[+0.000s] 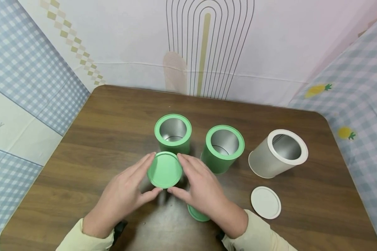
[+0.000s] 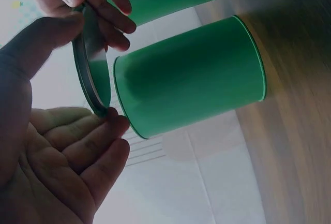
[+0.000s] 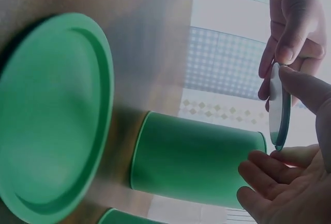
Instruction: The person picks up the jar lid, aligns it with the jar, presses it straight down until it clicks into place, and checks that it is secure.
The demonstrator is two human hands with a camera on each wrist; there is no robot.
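A round green lid [image 1: 164, 170] is held level by its edge between both hands, above the table. My left hand [image 1: 122, 191] pinches its left side, thumb at the near edge and fingertips at the far edge. On the opposite side my right hand [image 1: 204, 184] grips it the same way. Just beyond the lid stands an uncovered green can [image 1: 183, 148], its silvery inside visible from above. In the left wrist view the lid [image 2: 92, 61] is seen edge-on, close over that can's mouth, with the can's green wall [image 2: 189, 76] beside it.
A second uncovered green can [image 1: 215, 163] stands to the right, then an uncovered white can [image 1: 262, 158]. A white lid [image 1: 265, 203] lies in front of the white can. Another green lid [image 3: 51, 115] lies on the wooden table [image 1: 91, 146], partly under my right hand.
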